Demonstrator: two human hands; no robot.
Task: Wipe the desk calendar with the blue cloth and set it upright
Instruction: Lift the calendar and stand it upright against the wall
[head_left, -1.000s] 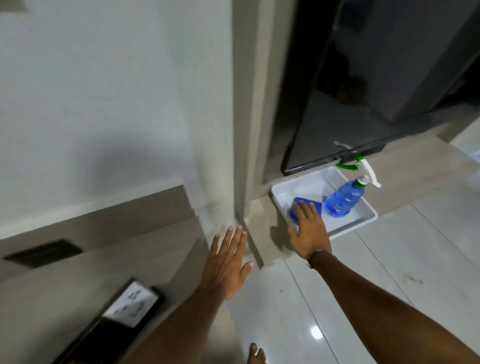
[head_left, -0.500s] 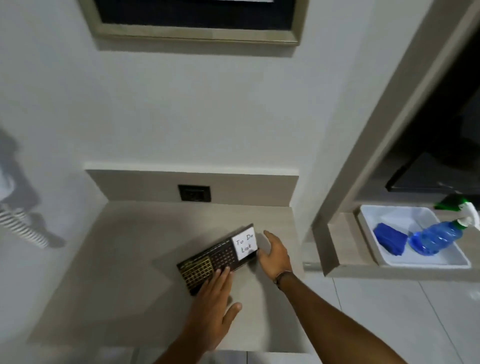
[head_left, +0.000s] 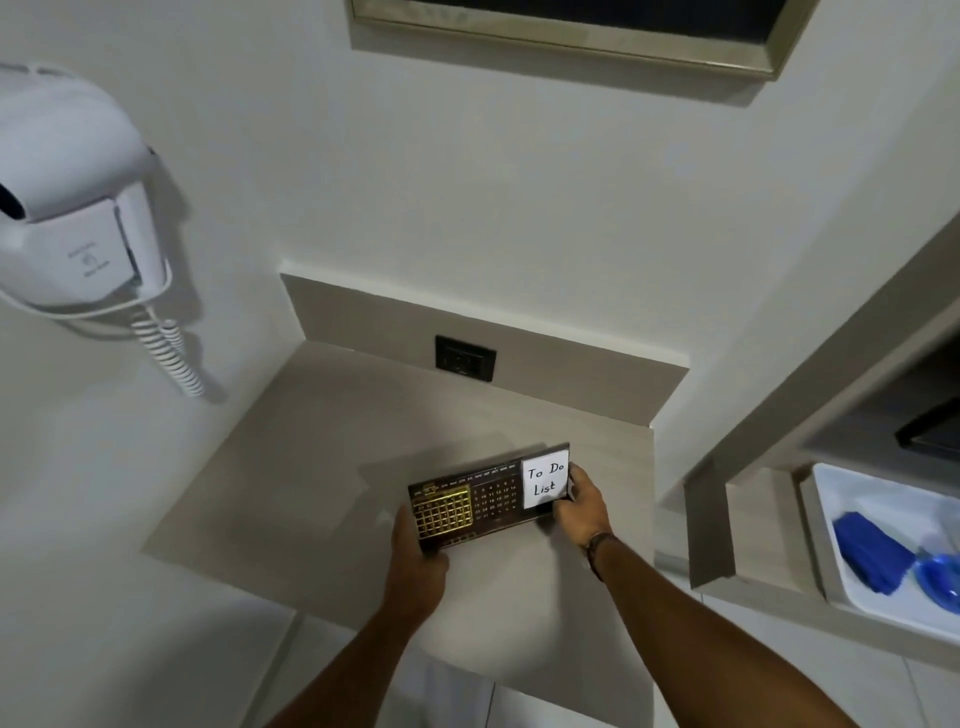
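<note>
Desk calendar (head_left: 475, 501), dark with gold grid and white "To Do List" note, we gripped at both ends: left hand (head_left: 415, 564) and right hand (head_left: 579, 506), each grip pinching it.

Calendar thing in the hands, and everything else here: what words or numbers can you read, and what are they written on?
"To Do List": handwritten on the white note at the right end of the desk calendar.
Month names and date numbers on the calendar: too small to read.
Faint print on the white hair dryer holder on the wall: too blurred to read.
Nothing else readable.
</note>
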